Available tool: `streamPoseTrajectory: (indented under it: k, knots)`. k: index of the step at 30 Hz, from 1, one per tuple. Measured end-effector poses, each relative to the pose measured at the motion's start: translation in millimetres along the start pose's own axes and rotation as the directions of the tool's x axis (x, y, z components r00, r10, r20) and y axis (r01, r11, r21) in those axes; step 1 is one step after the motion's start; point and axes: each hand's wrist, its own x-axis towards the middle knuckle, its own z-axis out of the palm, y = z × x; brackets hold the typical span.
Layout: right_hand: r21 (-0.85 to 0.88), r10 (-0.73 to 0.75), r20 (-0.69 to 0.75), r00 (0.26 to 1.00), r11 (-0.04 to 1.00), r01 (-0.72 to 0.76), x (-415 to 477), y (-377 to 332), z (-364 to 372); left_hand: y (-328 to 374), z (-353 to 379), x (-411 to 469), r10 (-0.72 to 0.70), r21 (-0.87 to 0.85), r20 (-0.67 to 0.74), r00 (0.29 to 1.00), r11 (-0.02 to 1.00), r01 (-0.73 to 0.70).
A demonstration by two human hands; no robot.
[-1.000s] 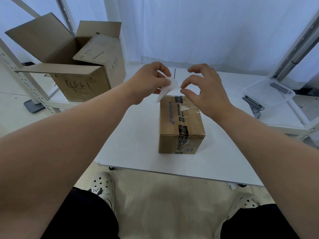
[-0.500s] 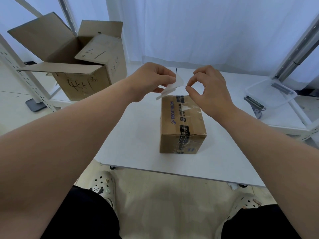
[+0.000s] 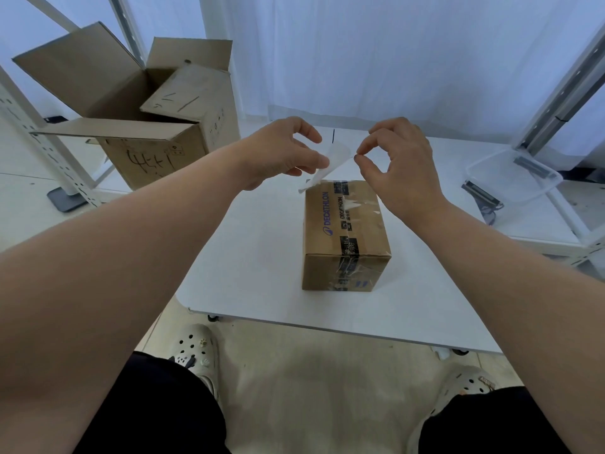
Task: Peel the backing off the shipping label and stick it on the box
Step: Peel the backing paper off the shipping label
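Holding a small white label [image 3: 330, 162] in the air, both hands work above the far end of the box [image 3: 345, 231]. Head view only.

Left hand [image 3: 278, 152]: thumb and fingers pinched together on the label's left side; the paper curls down from that grip, its lower tip hanging just over the box's far left corner.

Right hand [image 3: 399, 162]: thumb and forefinger tips closed on the label's upper right corner, other fingers curled loosely. Cannot tell whether backing and label have begun to part there.

Box: brown cardboard, sealed with clear and printed tape, "DECATHLON" along the top. Sits on the white table [image 3: 248, 257], near the middle, no label on the faces in view.

Left of the table, an open carton [image 3: 140, 126] with flaps up and handwriting on its side. Right, a clear plastic tub [image 3: 514, 178] on a lower shelf.
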Motion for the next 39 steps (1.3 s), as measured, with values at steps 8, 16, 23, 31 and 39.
streamPoseTrajectory:
  k: [8,16,23,31,39]
  knots:
    - [-0.013,-0.034,0.007,0.999,0.999,0.034,-0.9,0.0,-1.1,0.8,-1.0,-0.3,0.076,-0.054,-0.011,0.997,0.996,-0.076]
    - [-0.016,-0.155,-0.024,0.988,0.988,0.155,0.3,-2.1,0.2,8.1,1.6,-1.0,0.099,-0.095,-0.005,0.995,0.99,-0.099]
    - [0.087,-0.085,-0.003,0.996,0.993,0.085,-2.0,-12.2,-2.8,5.5,-1.1,-1.5,0.032,-0.24,0.058,0.998,0.971,-0.018]
    - [0.004,-0.117,0.016,0.993,0.993,0.117,0.4,-10.4,0.9,4.5,-3.4,-1.1,0.002,-0.242,0.088,0.996,0.97,0.02]
    - [0.089,-0.041,0.02,0.999,0.995,0.039,1.8,-7.2,2.9,4.2,-3.8,-0.5,-0.013,-0.285,0.105,0.994,0.958,0.042]
